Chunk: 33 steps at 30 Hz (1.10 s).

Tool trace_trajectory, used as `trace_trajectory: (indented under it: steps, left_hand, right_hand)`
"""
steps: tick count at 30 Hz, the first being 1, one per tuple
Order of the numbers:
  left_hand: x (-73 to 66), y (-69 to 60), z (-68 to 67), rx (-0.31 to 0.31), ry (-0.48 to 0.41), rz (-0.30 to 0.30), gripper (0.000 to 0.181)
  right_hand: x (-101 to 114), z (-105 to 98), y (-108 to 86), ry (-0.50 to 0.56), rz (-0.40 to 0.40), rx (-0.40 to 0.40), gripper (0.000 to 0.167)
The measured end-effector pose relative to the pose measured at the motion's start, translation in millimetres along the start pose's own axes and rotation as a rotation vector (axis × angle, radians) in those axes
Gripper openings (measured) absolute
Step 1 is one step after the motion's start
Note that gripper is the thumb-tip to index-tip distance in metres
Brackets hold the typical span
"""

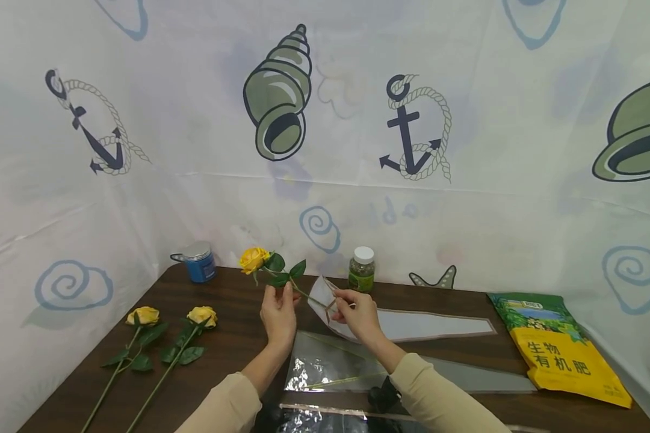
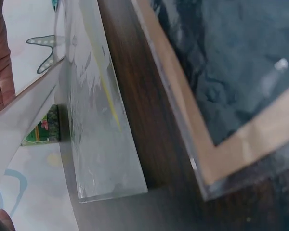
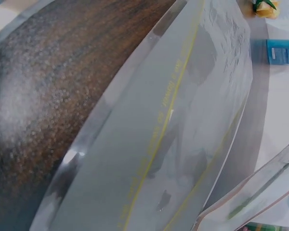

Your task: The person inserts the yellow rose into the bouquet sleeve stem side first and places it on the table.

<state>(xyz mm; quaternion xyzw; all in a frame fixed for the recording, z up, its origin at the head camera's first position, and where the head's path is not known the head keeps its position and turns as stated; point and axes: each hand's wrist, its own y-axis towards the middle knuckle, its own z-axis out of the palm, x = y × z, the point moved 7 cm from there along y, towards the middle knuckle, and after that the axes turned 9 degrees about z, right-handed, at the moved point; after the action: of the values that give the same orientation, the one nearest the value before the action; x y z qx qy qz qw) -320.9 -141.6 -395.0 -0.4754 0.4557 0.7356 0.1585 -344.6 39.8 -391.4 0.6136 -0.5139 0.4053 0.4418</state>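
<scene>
A yellow rose (image 1: 254, 259) with green leaves is held up by my left hand (image 1: 279, 316), its fingers pinching the stem just below the leaves. The stem slants down to the right, to the mouth of a white sleeve (image 1: 433, 325). My right hand (image 1: 360, 316) pinches the sleeve near that mouth. In the right wrist view a green stem shows through the raised sleeve (image 3: 260, 195). The left wrist view has the sleeve (image 2: 19, 115) raised at the left, with left fingertips (image 2: 2, 220) in the bottom corner.
Two yellow roses (image 1: 143, 316) (image 1: 203, 316) lie at the left. Behind stand a blue can (image 1: 199, 264) and a white-lidded jar (image 1: 362, 272). A clear sleeve (image 1: 325, 361) and a dark sleeve (image 1: 325, 420) lie in front. A yellow-green bag (image 1: 563, 355) lies at the right.
</scene>
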Motion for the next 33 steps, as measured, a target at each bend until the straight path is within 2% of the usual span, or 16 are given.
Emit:
trace_trajectory:
  steps: [5,8,11,15,18,22,23,26,29,30,33]
  left_hand:
    - [2.0,0.2,-5.9,-0.038,-0.018,-0.057,0.014]
    - [1.9,0.3,-6.9,-0.042,-0.069,-0.07,0.019]
    - [0.7,-0.7,-6.8,-0.043,-0.072,-0.069,0.026]
    - [-0.2,-3.3,-6.4,-0.051,0.007,-0.083,0.024]
    - [1.0,-6.3,-3.7,-0.033,0.06,-0.118,0.022]
    - [0.8,-9.0,0.5,-0.007,0.085,-0.147,0.022]
    - [-4.7,-9.6,0.7,-0.002,0.077,-0.142,0.022]
    - [-8.1,-8.6,1.8,0.015,0.024,-0.141,0.021]
    - [-9.1,-7.5,2.3,0.037,-0.049,-0.129,0.025]
    - [-4.4,-6.7,2.5,0.04,-0.064,-0.127,0.027]
    - [-3.8,-7.3,-0.3,0.025,-0.086,-0.11,0.028]
  right_hand:
    - [-2,1,-3.0,0.007,0.004,0.014,0.022]
    - [-2,2,-3.7,0.012,0.008,0.013,0.021]
    - [-2,3,-4.0,0.013,0.011,0.015,0.022]
    - [-2,4,-4.0,0.021,0.027,0.022,0.022]
    - [-1,4,-3.4,0.024,0.028,0.015,0.023]
    - [0,3,-1.4,0.032,0.028,0.008,0.023]
    - [0,2,-0.9,0.034,0.03,0.009,0.023]
    - [1,1,0.1,0.036,0.033,0.011,0.023]
    - [4,0,0.2,0.03,0.028,0.006,0.023]
    - [5,0,0.1,0.028,0.024,0.002,0.022]
    - [5,2,-1.2,0.03,0.019,0.008,0.022]
